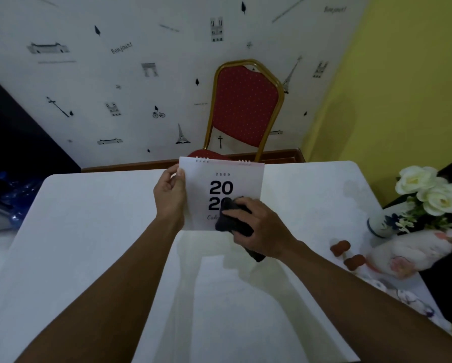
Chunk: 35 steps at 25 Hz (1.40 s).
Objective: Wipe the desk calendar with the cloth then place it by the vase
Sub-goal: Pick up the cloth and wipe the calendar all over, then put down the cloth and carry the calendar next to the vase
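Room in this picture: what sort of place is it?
Probably a home room: a white table, a red padded chair against Paris-themed wallpaper, and a vase of white flowers.

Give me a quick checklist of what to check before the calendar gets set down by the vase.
1. Calendar firmly held by the left hand: ok, fingers wrap its left edge.
2. Cloth on the cover, under the right hand: ok.
3. Whole cover wiped: cannot tell.
4. Vase upright at the table's right side: ok.
5. Free spot beside the vase: not ok, a plush toy and small brown pieces crowd it in front.
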Available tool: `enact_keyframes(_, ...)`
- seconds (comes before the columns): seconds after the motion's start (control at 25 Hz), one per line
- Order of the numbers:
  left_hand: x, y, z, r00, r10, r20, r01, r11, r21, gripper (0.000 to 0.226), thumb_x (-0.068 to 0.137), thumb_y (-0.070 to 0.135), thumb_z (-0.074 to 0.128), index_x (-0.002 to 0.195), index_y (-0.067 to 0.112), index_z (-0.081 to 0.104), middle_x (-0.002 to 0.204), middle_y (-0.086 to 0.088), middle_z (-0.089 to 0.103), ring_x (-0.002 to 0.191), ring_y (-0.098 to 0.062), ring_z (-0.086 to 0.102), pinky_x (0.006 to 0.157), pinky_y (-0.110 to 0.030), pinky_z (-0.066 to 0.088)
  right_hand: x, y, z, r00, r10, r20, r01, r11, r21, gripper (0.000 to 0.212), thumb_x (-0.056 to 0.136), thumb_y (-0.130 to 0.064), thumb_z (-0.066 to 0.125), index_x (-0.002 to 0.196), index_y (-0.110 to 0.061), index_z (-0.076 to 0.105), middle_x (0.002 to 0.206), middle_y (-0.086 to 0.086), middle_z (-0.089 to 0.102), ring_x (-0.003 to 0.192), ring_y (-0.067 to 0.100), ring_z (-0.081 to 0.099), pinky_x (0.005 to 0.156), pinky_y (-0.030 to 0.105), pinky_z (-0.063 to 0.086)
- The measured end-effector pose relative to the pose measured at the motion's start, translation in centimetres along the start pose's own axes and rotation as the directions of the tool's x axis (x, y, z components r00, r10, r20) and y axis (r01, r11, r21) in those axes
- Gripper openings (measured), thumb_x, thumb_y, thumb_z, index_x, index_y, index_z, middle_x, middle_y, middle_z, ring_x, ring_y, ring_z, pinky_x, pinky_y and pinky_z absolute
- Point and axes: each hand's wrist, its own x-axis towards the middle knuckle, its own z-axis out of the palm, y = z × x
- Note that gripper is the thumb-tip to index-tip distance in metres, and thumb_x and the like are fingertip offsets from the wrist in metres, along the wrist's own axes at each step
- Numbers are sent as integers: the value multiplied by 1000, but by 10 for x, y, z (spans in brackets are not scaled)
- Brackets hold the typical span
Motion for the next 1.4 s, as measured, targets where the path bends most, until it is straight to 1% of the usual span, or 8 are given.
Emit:
enact_keyframes(0.2, 3, 1, -4, 1000, -27, -5, 27, 1000, -15, 13, 100, 44, 54, 94, 48, 65, 84, 22, 69, 80, -7, 63, 47, -19, 46, -36, -1, 8, 952, 30, 306, -39, 999, 22, 48, 75, -37, 75, 123, -29, 72, 117, -3, 64, 94, 19, 66, 77, 38, 61)
enact_keyframes(0.56, 1, -18, 2, 997, -59, 50, 62, 996, -59, 12, 101, 43, 53, 100, 44, 65, 96, 7, 71, 88, -17, 63, 63, -31, 48, -82, -28, 69, 839, -103, 533, 103, 994, 30, 52, 82, -39, 70, 133, -32, 63, 129, 0, 61, 99, 25, 59, 86, 40, 53)
enact_keyframes(0.76, -2, -27, 2, 995, -74, 63, 79, 993, -84, 12, 101, 40, 56, 104, 40, 67, 94, 7, 74, 87, -17, 66, 64, -32, 51, -122, -40, 103, 787, -79, 612, 170, 981, -91, 65, 97, -62, 47, 156, -40, 30, 169, -3, 25, 148, 40, 32, 119, 54, 33)
enact_keyframes(0.88, -3, -31, 1, 994, -65, 82, 71, 995, -73, 11, 101, 40, 55, 101, 44, 65, 88, 13, 73, 85, -15, 67, 60, -30, 52, -136, -41, 105, 800, -67, 596, 109, 993, -35, 64, 102, -64, 38, 160, -44, 19, 174, -10, 4, 159, 32, 8, 129, 51, 13)
enact_keyframes(1.0, -4, -38, -1, 992, -70, 107, 78, 994, -75, 11, 101, 40, 55, 102, 45, 65, 89, 13, 73, 87, -15, 68, 59, -29, 52, -121, -38, 88, 952, 163, 258, -217, 957, 195, 49, 99, -49, 58, 145, -34, 50, 158, -6, 43, 145, 21, 44, 117, 46, 43)
enact_keyframes(1.08, -4, -45, -2, 990, -78, 119, 88, 993, -76, 11, 101, 41, 55, 104, 44, 65, 95, 10, 73, 90, -17, 67, 60, -30, 53, -88, -25, 69, 794, 598, -104, -515, 755, 407, 46, 96, -34, 67, 137, -28, 48, 131, -4, 51, 108, 14, 59, 91, 41, 56)
enact_keyframes(1.16, -4, -51, -2, 989, -80, 126, 91, 992, -87, 12, 101, 42, 55, 107, 40, 66, 97, 7, 73, 93, -20, 67, 62, -32, 53, -50, -6, 49, 606, 790, -95, -657, 564, 501, 54, 99, -30, 65, 145, -24, 39, 125, -5, 47, 86, 12, 56, 73, 32, 53)
enact_keyframes(1.4, 0, -63, -9, 991, -19, 130, 22, 1000, -22, 13, 103, 36, 53, 103, 46, 62, 102, 9, 72, 92, -13, 66, 66, -28, 53, -14, 26, 45, 551, 835, -14, -711, 478, 515, 8, 96, -14, 65, 102, -18, 61, 85, -7, 67, 77, 17, 63, 59, 21, 44)
